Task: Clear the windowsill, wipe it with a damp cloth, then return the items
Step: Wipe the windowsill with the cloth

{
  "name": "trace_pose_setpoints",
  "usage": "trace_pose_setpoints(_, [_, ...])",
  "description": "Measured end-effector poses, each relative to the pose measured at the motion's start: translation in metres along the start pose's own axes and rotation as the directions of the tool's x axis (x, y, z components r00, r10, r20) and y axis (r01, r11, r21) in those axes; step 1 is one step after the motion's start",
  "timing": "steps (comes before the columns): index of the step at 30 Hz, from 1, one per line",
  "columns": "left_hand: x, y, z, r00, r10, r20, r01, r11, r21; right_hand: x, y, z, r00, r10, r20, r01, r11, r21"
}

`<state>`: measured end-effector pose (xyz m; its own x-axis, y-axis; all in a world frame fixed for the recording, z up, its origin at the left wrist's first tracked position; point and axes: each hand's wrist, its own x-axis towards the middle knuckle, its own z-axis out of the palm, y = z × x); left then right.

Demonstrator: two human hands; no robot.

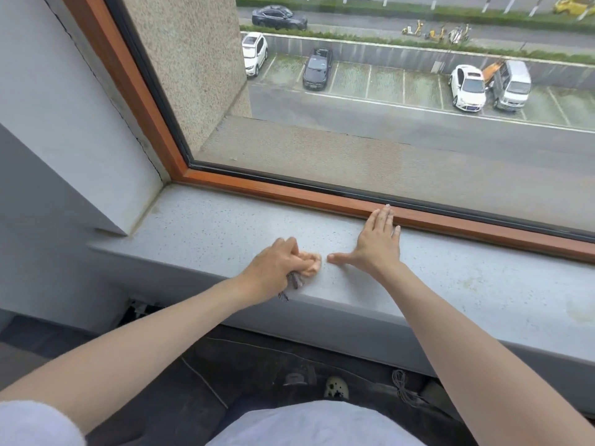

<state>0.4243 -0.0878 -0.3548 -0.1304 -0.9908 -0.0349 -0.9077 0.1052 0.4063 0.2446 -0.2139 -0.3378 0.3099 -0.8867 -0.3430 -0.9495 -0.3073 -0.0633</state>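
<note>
Nearest is a white shirt (315,423) with dark floor (251,365) below. Up on the speckled grey windowsill (209,226), the left hand (273,268) is clenched round a scrunched peach cloth (311,264) near the front edge. The right hand (376,243) lies flat just beside it, fingers straight, tips reaching the wooden window frame (289,194). Parked cars (317,69) outside

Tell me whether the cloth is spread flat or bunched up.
Bunched up: the left hand grips the cloth as a crumpled wad on the windowsill.
</note>
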Motion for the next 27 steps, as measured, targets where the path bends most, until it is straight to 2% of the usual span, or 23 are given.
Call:
trace_pose_setpoints(1, [-0.004,-0.009,-0.003,1.000,0.003,-0.006,-0.003,1.000,0.015,0.000,0.000,0.000,1.000,-0.001,0.000,0.001,1.000,0.002])
trace_pose_setpoints(3, [0.007,-0.024,-0.011,0.987,-0.144,-0.064,0.148,0.987,0.063,0.002,-0.001,0.000,1.000,-0.003,0.003,0.003,1.000,0.002])
trace_pose_setpoints(5, [0.030,-0.024,-0.019,0.940,-0.311,-0.141,0.323,0.944,0.071,0.002,-0.001,0.000,1.000,0.001,-0.006,-0.001,1.000,-0.011])
trace_pose_setpoints(7, [0.048,-0.007,-0.020,0.912,-0.376,-0.163,0.389,0.919,0.057,0.002,0.000,-0.001,1.000,-0.005,-0.012,0.004,1.000,-0.025])
trace_pose_setpoints(9, [0.055,0.010,-0.013,0.951,-0.291,-0.106,0.299,0.952,0.071,0.003,0.003,-0.002,0.999,-0.016,-0.029,0.016,1.000,-0.018])
trace_pose_setpoints(11, [0.046,0.018,-0.006,0.994,-0.087,0.063,0.082,0.994,0.073,-0.001,0.012,0.001,0.996,-0.060,-0.069,0.061,0.998,0.004])
trace_pose_setpoints(12, [0.041,0.013,-0.007,0.990,-0.007,0.139,0.000,0.999,0.047,-0.003,0.019,0.004,0.990,-0.094,-0.101,0.097,0.995,0.030])
trace_pose_setpoints(13, [0.039,0.003,-0.011,0.983,0.021,0.184,-0.024,1.000,0.018,-0.006,0.026,0.005,0.981,-0.125,-0.147,0.136,0.988,0.067])
trace_pose_setpoints(14, [0.040,-0.005,-0.014,0.981,-0.011,0.193,0.011,1.000,0.003,-0.011,0.035,0.006,0.967,-0.146,-0.206,0.168,0.981,0.094])
trace_pose_setpoints(16, [0.050,-0.019,-0.019,0.973,-0.196,0.123,0.196,0.981,0.008,-0.020,0.056,0.008,0.933,-0.167,-0.319,0.202,0.976,0.078])
trace_pose_setpoints(18, [0.067,-0.007,-0.018,0.936,-0.351,-0.004,0.351,0.935,0.055,-0.029,0.080,0.009,0.944,-0.145,-0.297,0.161,0.987,0.028])
trace_pose_setpoints(19, [0.072,0.009,-0.015,0.926,-0.374,-0.055,0.377,0.922,0.084,-0.036,0.091,0.009,0.959,-0.143,-0.246,0.145,0.989,-0.008])
trace_pose_setpoints(21, [0.076,0.039,-0.004,0.941,-0.327,-0.092,0.336,0.935,0.112,-0.042,0.105,0.009,0.974,-0.167,-0.156,0.159,0.985,-0.065])
trace_pose_setpoints(23, [0.069,0.059,0.012,0.985,-0.169,-0.027,0.171,0.975,0.140,-0.046,0.108,0.006,0.987,-0.155,-0.038,0.153,0.988,-0.036])
trace_pose_setpoints(25, [0.060,0.062,0.015,0.998,0.001,0.064,-0.012,0.985,0.174,-0.046,0.103,0.001,0.986,-0.145,0.081,0.149,0.988,-0.048])
trace_pose_setpoints(27, [0.062,0.054,0.005,0.995,0.034,0.089,-0.049,0.982,0.182,-0.046,0.103,-0.003,0.983,-0.143,0.115,0.155,0.982,-0.108])
